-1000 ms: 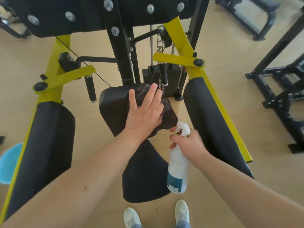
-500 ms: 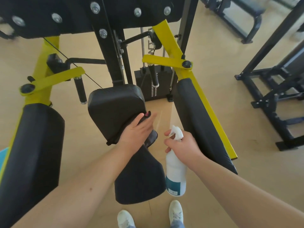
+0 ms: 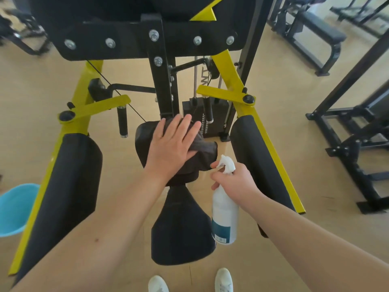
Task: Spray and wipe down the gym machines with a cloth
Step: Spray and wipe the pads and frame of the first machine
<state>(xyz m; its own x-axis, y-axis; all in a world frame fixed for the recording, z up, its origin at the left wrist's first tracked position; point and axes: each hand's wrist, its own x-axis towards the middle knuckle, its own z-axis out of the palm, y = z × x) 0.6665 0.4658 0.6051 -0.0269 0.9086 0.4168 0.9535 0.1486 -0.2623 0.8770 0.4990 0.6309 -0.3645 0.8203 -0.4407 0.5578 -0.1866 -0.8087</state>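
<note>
A black and yellow gym machine (image 3: 246, 106) stands in front of me. Its upper black seat pad (image 3: 143, 140) lies under a dark grey cloth (image 3: 205, 150). My left hand (image 3: 170, 146) presses flat on that cloth, fingers spread, near the pad's far edge. A lower black pad (image 3: 181, 226) sits closer to me. My right hand (image 3: 235, 182) grips the neck of a white spray bottle (image 3: 224, 216), which hangs upright to the right of the pads with its nozzle toward the cloth.
Long black side pads (image 3: 63, 186) (image 3: 252, 157) on yellow arms flank the seat. A blue bucket (image 3: 14, 209) stands on the floor at the left. Black machine frames (image 3: 347, 127) and a bench (image 3: 317, 28) fill the right. My white shoes (image 3: 223, 279) are at the bottom.
My left hand has slid the cloth from the near edge of the upper pad back up to its far part. The bottle hand has stayed about where it was.
</note>
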